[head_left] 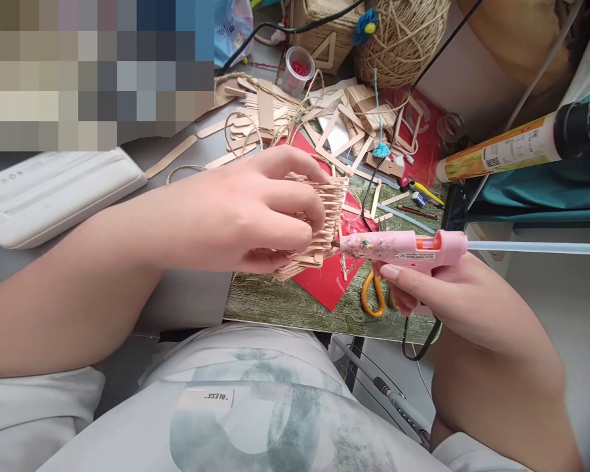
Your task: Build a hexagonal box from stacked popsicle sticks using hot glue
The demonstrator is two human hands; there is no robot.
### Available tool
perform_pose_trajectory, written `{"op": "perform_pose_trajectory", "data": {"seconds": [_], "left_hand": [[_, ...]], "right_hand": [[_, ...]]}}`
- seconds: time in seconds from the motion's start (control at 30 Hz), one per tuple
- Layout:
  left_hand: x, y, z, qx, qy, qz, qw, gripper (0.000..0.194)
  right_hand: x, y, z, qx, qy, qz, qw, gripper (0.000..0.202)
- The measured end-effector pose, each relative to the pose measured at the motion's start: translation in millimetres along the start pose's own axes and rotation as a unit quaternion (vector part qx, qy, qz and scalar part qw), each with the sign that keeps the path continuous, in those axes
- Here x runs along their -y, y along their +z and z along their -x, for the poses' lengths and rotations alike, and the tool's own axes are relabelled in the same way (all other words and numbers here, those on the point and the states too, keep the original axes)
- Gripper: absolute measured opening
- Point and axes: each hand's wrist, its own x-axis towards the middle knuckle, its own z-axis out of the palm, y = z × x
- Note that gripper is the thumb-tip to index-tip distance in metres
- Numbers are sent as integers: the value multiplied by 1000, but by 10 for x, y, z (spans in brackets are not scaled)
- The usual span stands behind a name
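Note:
My left hand point(270, 210) grips a small structure of stacked popsicle sticks point(332, 210) from above, fingers curled over its side. Wrapped round the handle of a pink hot glue gun point(388, 244) is my right hand point(423, 282). The nozzle points left and meets, or nearly meets, the right side of the stick structure; whether they touch I cannot tell. A long translucent glue stick point(535, 247) sticks out of the gun's back. Below the structure lies a red sheet point(332, 288). Scissors with orange handles point(373, 298) rest just under the gun.
Loose popsicle sticks point(265, 108) and twine spread across the back of the table. A big twine ball point(403, 39), a plastic cup point(297, 69) with red bits and a tall can point(501, 151) stand there. A black cable crosses behind the gun. At left lies a white device point(63, 193).

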Motion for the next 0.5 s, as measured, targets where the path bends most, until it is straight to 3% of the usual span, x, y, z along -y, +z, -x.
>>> {"op": "perform_pose_trajectory", "data": {"seconds": [0.5], "left_hand": [[3, 14, 7, -5, 6, 0, 1000, 14]], "right_hand": [[-59, -1, -5, -14, 30, 14, 999, 48]]}}
